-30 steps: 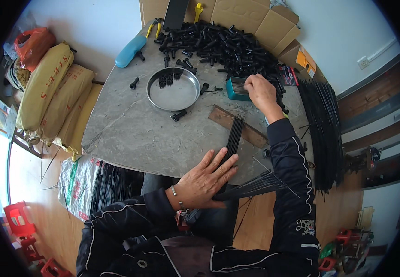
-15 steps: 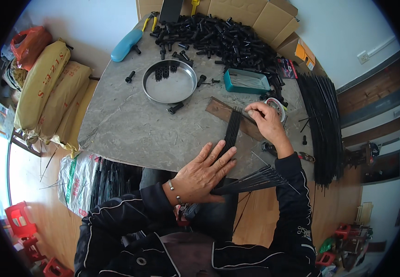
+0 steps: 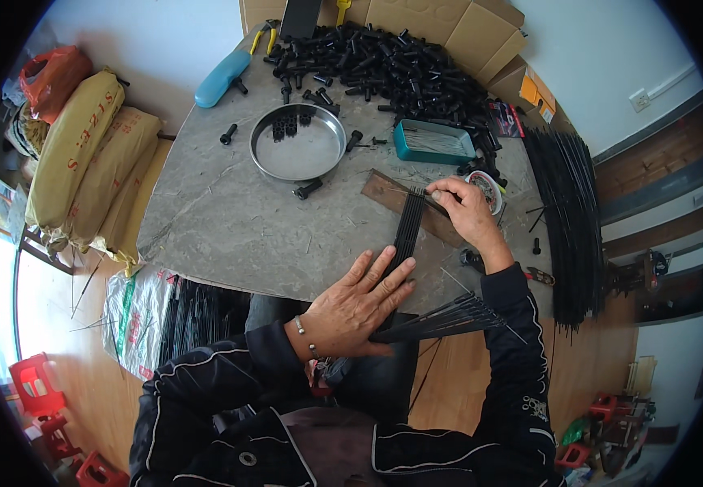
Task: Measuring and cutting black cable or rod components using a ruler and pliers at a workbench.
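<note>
Head view: left hand [image 3: 357, 304] flat, fingers spread on near end of black rod bundle [image 3: 407, 231], right hand [image 3: 469, 213] pinching far end, long axis near-to-far across table edge [image 3: 205, 268].

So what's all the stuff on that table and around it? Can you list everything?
Thin rods: one flat bundle, black, on the table under both hands.
Wooden strip: one, brown, under the rods' far end.
Round pan: one, silver, mid-table, a few black pieces inside.
Plastic grips: a big pile, black, far side of the table.
Small tray: one, teal, right of the pan.
Handle tool: one, light blue, far left corner.
Cardboard boxes: several, brown, behind the pile.
Sacks: several, yellow, left of the table.
Long rods: a large bundle, black, right of the table.
Table: one, grey.
Left hand: flat on the rods' near end.
Right hand: pinching the rods' far end.
</note>
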A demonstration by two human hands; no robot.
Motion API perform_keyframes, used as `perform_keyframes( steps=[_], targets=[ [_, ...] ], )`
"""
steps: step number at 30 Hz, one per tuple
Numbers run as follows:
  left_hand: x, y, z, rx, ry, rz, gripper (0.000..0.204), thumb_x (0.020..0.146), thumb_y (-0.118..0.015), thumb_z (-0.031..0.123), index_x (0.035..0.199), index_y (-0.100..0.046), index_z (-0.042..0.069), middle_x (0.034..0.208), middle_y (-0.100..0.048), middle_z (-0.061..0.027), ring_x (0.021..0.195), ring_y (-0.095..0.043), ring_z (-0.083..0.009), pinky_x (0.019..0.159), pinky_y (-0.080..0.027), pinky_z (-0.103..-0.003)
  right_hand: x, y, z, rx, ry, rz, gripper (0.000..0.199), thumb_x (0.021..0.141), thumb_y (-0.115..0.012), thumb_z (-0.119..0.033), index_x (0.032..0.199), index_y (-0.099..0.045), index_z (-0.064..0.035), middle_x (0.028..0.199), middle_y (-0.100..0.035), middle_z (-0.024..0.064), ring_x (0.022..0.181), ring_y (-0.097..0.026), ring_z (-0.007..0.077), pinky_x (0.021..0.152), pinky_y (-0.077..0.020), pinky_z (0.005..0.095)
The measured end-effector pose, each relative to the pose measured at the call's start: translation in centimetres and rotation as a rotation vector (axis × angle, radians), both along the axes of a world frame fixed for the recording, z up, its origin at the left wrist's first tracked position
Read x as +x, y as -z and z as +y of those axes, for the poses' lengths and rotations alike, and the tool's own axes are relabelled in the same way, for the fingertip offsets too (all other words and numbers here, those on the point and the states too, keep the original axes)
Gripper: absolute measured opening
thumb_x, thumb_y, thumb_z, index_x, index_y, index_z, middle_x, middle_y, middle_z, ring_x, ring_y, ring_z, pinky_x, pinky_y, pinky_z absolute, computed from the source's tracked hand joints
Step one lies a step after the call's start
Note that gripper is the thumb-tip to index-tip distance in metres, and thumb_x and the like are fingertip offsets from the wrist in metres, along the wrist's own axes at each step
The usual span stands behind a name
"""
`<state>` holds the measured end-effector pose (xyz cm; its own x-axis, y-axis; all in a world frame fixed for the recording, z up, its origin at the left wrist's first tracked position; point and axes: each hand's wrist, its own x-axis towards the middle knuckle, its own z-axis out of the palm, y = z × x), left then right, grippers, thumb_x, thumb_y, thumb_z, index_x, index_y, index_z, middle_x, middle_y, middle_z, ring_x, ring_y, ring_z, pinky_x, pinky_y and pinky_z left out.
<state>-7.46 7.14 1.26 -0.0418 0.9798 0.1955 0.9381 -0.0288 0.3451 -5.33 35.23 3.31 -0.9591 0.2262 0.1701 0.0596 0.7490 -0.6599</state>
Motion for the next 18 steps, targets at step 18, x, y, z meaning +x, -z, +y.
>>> perform_keyframes(
  steps=[18],
  targets=[
    [0.0, 0.1, 0.1, 0.020, 0.009, 0.002, 0.097, 0.071, -0.066, 0.065, 0.141, -0.041, 0.003, 0.156, -0.018, -0.0175, 0.145, -0.009, -0.0398, 0.117, -0.010, -0.051, -1.4, 0.1, -0.3, 0.180, 0.020, -0.023, 0.022, 0.092, -0.055, -0.019, 0.091, -0.062, 0.0021, 0.079, -0.063, 0.0113, 0.074, -0.061, 0.0205, 0.069, -0.0463, 0.0312]
  ],
)
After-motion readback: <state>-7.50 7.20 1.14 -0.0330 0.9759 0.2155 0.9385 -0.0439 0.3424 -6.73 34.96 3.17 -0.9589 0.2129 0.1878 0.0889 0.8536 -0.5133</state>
